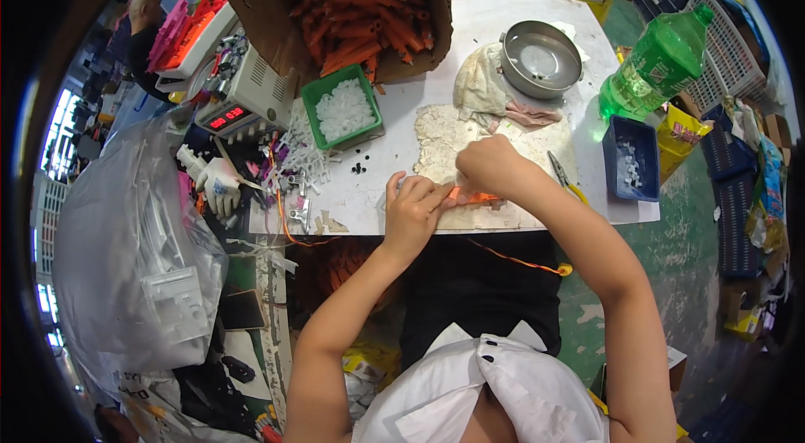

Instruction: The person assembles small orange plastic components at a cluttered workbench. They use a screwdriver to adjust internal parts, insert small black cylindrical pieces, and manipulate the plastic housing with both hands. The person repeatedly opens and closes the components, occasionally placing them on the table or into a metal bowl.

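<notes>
Near the front edge of the white table, my left hand (412, 207) is closed on an orange plastic piece (476, 196), pinching its left end against the worktop. My right hand (493, 165) is curled just above that piece, its fingers bent down and closed; what they hold, if anything, is hidden. Beyond my hands lies a worn, pale mat (436, 137). A green tray (315, 118) of small translucent white parts stands to the left, with a few tiny black pieces (360, 167) beside it. Pliers with yellow handles (572, 183) lie right of my right forearm.
A cardboard box (267, 3) of orange parts stands at the back, near a metal bowl (542, 59) and a cloth (480, 89). On the right are a green bottle (658, 62) and a blue bin (631, 187). A power supply (251, 91) and a plastic bag (126, 250) occupy the left.
</notes>
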Available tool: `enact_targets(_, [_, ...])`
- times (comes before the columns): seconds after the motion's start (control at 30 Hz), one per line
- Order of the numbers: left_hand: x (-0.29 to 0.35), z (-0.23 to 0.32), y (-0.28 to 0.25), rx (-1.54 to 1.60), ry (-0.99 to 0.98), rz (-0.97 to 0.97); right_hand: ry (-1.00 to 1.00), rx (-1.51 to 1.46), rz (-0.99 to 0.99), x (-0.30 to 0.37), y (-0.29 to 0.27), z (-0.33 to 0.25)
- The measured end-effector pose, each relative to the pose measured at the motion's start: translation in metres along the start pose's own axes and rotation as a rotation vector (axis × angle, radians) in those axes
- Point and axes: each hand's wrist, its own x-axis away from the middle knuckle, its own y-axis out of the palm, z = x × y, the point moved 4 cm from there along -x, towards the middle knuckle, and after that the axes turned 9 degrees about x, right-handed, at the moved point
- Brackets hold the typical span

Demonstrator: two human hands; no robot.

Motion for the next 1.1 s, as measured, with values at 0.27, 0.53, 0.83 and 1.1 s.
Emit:
enact_targets(0.27, [-0.005,-0.001,-0.002,0.079,-0.003,-0.025,0.125,-0.08,-0.032,0.033,0.021,0.03])
enact_targets(0.53, [-0.001,-0.001,-0.002,0.055,-0.01,-0.044,0.064,0.016,-0.086,0.021,0.022,0.024])
enact_targets(0.83, [-0.013,0.004,-0.005,0.032,-0.013,-0.147,0.123,-0.063,-0.108,0.028,0.022,0.026])
enact_targets(1.1, [-0.084,-0.008,-0.003,-0.101,-0.196,-0.839,0.037,-0.048,-0.187,0.027,0.017,0.034])
